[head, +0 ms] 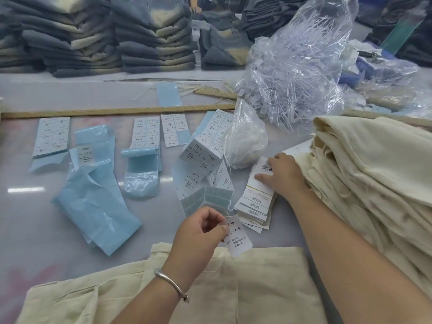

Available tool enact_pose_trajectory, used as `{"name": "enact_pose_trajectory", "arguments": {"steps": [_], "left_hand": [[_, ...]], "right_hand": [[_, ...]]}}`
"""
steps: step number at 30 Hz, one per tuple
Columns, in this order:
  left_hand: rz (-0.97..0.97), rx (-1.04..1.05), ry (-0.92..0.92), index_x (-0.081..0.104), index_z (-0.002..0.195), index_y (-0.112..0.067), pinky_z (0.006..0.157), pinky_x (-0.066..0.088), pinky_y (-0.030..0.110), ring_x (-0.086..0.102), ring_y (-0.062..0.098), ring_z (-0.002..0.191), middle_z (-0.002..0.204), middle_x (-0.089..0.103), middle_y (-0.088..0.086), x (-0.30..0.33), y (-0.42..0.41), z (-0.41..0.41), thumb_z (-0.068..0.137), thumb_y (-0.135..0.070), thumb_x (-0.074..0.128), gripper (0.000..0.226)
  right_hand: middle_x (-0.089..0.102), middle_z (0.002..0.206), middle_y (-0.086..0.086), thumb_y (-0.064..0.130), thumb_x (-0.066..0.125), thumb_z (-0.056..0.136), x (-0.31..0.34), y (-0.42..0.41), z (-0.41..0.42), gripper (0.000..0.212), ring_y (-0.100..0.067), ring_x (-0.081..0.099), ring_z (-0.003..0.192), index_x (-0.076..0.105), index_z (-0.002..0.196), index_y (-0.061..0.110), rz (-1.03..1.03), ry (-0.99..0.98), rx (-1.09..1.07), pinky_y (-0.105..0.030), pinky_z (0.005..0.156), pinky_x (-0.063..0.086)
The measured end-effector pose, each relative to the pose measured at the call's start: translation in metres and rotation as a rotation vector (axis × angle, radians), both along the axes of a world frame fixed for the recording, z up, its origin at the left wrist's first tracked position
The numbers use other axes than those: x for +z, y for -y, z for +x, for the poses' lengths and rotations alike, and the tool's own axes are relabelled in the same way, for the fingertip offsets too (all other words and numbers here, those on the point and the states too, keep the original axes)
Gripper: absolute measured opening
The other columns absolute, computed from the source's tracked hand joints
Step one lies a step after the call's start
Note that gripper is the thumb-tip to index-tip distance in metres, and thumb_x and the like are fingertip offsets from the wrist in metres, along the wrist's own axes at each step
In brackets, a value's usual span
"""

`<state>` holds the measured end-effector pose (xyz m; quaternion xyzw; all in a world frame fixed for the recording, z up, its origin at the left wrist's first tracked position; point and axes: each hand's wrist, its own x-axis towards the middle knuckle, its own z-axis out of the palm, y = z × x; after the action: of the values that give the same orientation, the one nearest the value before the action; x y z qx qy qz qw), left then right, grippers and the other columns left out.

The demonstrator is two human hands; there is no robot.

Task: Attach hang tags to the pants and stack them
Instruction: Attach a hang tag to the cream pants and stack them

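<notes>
From the head camera, the left hand (198,232) pinched a white size sticker (237,237) between thumb and fingertips, holding it just above the cream pants (257,288) spread along the near edge of the surface (35,230). The right hand (280,174) lay flat with straight fingers, pressing the top card of the hang tag pile (256,204), gripping nothing. That pile sat beyond and to the right of the sticker, near it but apart, its long axis running away from the person, and the right hand was plainly the nearer one. The stacked pants (374,164) rose immediately right of that hand. Probably the sticker goes onto a tag next, so the two hands must meet between pile and pants.
</notes>
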<state>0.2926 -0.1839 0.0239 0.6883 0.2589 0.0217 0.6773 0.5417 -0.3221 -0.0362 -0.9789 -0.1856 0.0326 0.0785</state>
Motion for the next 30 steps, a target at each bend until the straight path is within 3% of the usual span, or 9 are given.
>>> {"name": "enact_pose_trajectory", "arguments": {"steps": [3,8,19,22,25,28,30], "left_hand": [[0.001,0.002,0.003,0.064,0.077,-0.010,0.054,0.044,0.012,0.057,0.004,0.061,0.069,0.066,0.000,-0.001,0.000,-0.004,0.082,0.001,0.066,0.012],[0.006,0.005,0.009,0.064,0.076,-0.011,0.054,0.044,0.012,0.058,0.003,0.060,0.067,0.066,-0.001,-0.001,-0.001,-0.006,0.082,0.002,0.066,0.014],[0.007,0.002,0.015,0.064,0.077,-0.010,0.054,0.044,0.012,0.057,0.002,0.059,0.068,0.066,-0.002,-0.001,-0.002,-0.010,0.083,0.001,0.067,0.012],[0.006,0.008,0.008,0.064,0.077,-0.010,0.054,0.044,0.012,0.057,0.002,0.059,0.069,0.067,-0.001,-0.002,-0.001,-0.009,0.082,0.001,0.067,0.013],[0.003,0.002,0.006,0.064,0.077,-0.010,0.054,0.044,0.012,0.057,0.002,0.060,0.069,0.066,0.000,-0.002,-0.001,-0.009,0.082,0.001,0.067,0.013],[0.005,0.000,0.003,0.064,0.077,-0.011,0.054,0.044,0.012,0.057,0.003,0.060,0.069,0.065,-0.001,-0.002,0.000,-0.009,0.082,0.001,0.067,0.013],[-0.001,0.003,0.001,0.064,0.078,-0.011,0.054,0.044,0.012,0.057,0.003,0.061,0.069,0.066,-0.001,-0.001,0.000,-0.010,0.082,0.001,0.067,0.014]], "right_hand": [[0.046,0.139,-0.010,0.058,0.069,0.078,0.002,-0.001,0.000,0.088,-0.030,0.040,0.127,0.034,0.145,0.012,0.035,-0.054,-0.033,-0.040,0.104,0.034],[0.048,0.120,-0.010,0.061,0.072,0.072,0.008,-0.001,0.002,0.068,-0.030,0.041,0.116,0.055,0.117,0.012,-0.017,-0.019,-0.031,-0.038,0.095,0.038],[0.050,0.119,-0.006,0.052,0.074,0.076,0.009,0.003,-0.007,0.059,-0.025,0.042,0.115,0.059,0.116,0.012,0.049,0.025,-0.001,-0.036,0.091,0.041],[0.056,0.109,-0.006,0.030,0.080,0.073,0.011,0.005,-0.014,0.041,-0.027,0.049,0.106,0.062,0.105,0.011,0.204,0.115,0.008,-0.034,0.078,0.042],[0.065,0.092,-0.005,0.009,0.072,0.074,0.009,0.006,-0.019,0.018,-0.028,0.058,0.087,0.063,0.089,0.012,0.438,0.136,-0.106,-0.031,0.066,0.041],[0.072,0.095,-0.014,0.002,0.078,0.070,0.009,0.008,-0.022,0.024,-0.028,0.065,0.079,0.069,0.091,0.010,0.905,-0.209,-0.393,-0.035,0.070,0.052],[0.073,0.098,-0.018,-0.003,0.078,0.069,0.010,0.010,-0.027,0.020,-0.023,0.067,0.070,0.072,0.081,0.012,1.148,-0.467,-0.495,-0.031,0.062,0.052]]}}
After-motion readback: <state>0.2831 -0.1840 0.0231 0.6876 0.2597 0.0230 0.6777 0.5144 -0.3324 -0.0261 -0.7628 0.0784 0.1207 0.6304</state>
